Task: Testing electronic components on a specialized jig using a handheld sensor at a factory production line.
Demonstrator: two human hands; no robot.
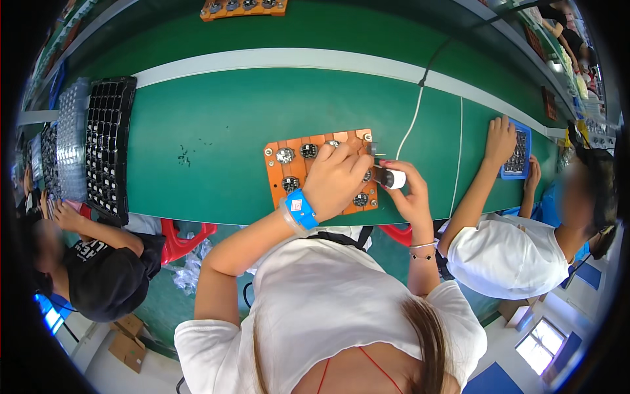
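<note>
An orange fixture plate [325,142] lies on the green table in front of me, with round black and silver parts [285,155] seated in it. My left hand [333,178], with a blue wristband, rests over the middle of the plate. Its fingers are bent together near the plate's right side; whatever they pinch is hidden. At the plate's right edge my right hand [415,196] is closed around a short cylinder [395,178], dark with a white end. A thin white cord [415,118] runs down to near this hand. Small metal pieces show between the two hands.
Tiny dark pieces [184,156] lie scattered left of the plate. A black compartment tray [108,148] stands further left, beside clear plastic trays [71,138]. People sit on both sides; the right one handles a blue tray [518,154]. Another orange fixture [244,9] is at the back.
</note>
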